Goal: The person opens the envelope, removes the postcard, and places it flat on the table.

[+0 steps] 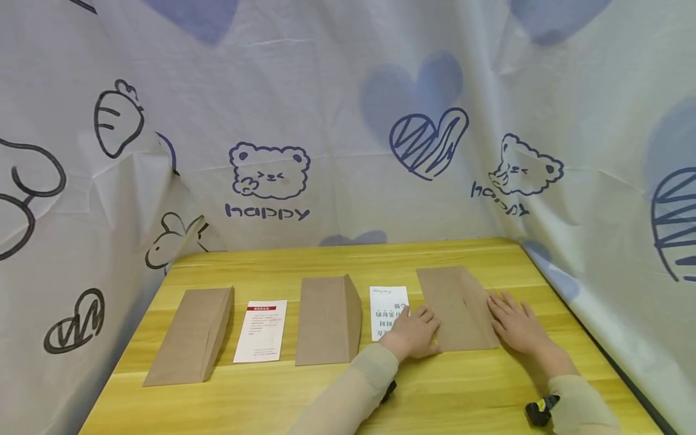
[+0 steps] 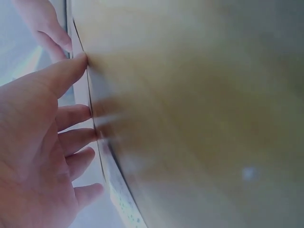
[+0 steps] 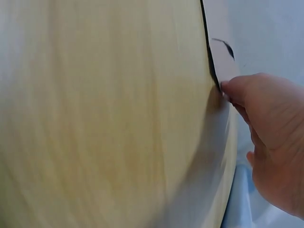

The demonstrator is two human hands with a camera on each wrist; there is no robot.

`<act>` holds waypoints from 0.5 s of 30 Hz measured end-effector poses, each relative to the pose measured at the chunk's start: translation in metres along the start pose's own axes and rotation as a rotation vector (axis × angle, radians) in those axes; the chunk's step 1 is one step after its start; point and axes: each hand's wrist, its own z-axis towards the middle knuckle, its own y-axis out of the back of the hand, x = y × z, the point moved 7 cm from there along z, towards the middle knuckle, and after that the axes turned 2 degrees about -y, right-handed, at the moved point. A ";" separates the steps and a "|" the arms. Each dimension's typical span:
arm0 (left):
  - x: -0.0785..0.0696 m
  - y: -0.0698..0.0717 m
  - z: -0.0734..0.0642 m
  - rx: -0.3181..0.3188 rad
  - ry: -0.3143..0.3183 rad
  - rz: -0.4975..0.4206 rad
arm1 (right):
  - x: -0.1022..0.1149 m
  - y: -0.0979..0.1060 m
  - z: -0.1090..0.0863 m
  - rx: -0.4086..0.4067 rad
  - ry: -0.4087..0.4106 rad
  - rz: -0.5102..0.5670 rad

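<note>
A brown paper envelope (image 1: 448,311) lies on the table's right side, its flap along the right edge. My left hand (image 1: 413,332) is at its left edge, thumb near the lower corner, fingers apart and slightly bent. In the left wrist view the thumb and fingertips of the left hand (image 2: 47,128) meet the envelope's edge. On the other side, my right hand (image 1: 519,323) rests with extended fingers against the flap edge; the right wrist view shows the thumb of that hand (image 3: 266,123) at the paper. The left hand partly covers a white card (image 1: 386,305) with printed characters.
Two more brown envelopes, one in the middle (image 1: 323,320) and one at the left (image 1: 182,338), lie on the wooden table (image 1: 261,399). Between them is a white card with a red band (image 1: 261,332). A printed cloth (image 1: 337,121) hangs behind and beside the table.
</note>
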 end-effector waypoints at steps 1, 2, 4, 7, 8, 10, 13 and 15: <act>0.000 0.000 0.000 0.002 -0.001 0.003 | -0.002 -0.002 -0.001 0.005 0.004 0.007; -0.001 0.001 0.001 0.003 -0.001 0.006 | -0.003 -0.003 -0.001 0.009 0.006 0.015; -0.001 0.003 0.002 0.005 0.000 0.019 | -0.006 -0.007 -0.002 0.027 0.007 0.023; -0.002 0.007 0.006 -0.024 -0.008 0.047 | -0.010 -0.012 -0.003 0.054 -0.001 0.036; -0.002 0.009 0.008 -0.041 -0.015 0.059 | -0.011 -0.012 -0.004 0.054 -0.003 0.048; -0.004 0.013 0.013 -0.074 -0.033 0.077 | -0.014 -0.014 -0.004 0.048 -0.004 0.058; -0.006 0.016 0.021 -0.100 -0.067 0.104 | -0.018 -0.017 -0.004 0.026 0.014 0.056; -0.010 0.016 0.026 -0.102 -0.096 0.119 | -0.019 -0.020 -0.004 0.024 0.018 0.043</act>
